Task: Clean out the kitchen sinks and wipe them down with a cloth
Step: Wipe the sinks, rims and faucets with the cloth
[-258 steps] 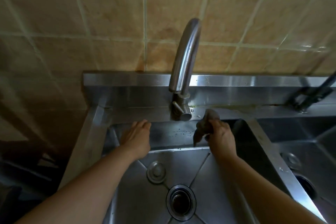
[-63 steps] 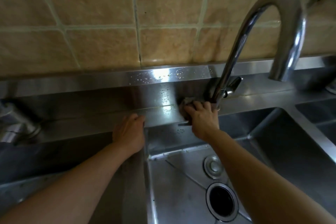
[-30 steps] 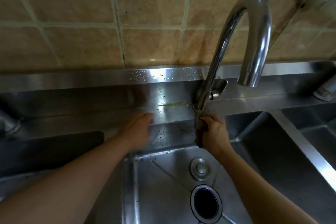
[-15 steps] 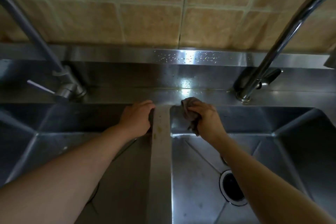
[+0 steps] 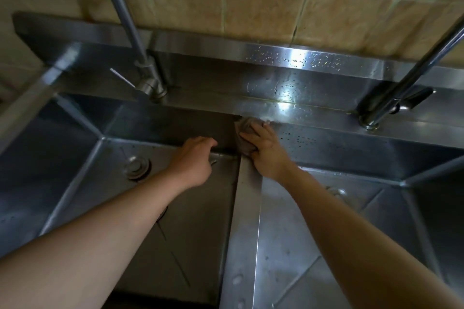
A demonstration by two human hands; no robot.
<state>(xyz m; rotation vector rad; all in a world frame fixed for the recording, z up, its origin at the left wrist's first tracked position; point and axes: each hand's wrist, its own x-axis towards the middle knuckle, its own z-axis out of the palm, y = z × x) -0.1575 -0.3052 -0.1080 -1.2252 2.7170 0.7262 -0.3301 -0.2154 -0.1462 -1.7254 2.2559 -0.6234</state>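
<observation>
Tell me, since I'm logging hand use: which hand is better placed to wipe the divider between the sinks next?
Likely the right hand: it already grips the cloth at the divider's far end. The left hand holds nothing.

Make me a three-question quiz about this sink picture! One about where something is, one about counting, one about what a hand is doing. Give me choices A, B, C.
1. Where is the cloth?
A. at the far end of the divider between the two basins
B. in a drain
C. hanging on a tap

2. How many taps can be seen?
A. one
B. two
C. four

3. What is the left hand doing?
A. gripping the cloth
B. turning a tap
C. holding nothing

Answers:
1 A, the right hand holds it where the divider meets the back ledge.
2 B, a left tap and a right tap.
3 C, nothing shows in its fingers.
</observation>
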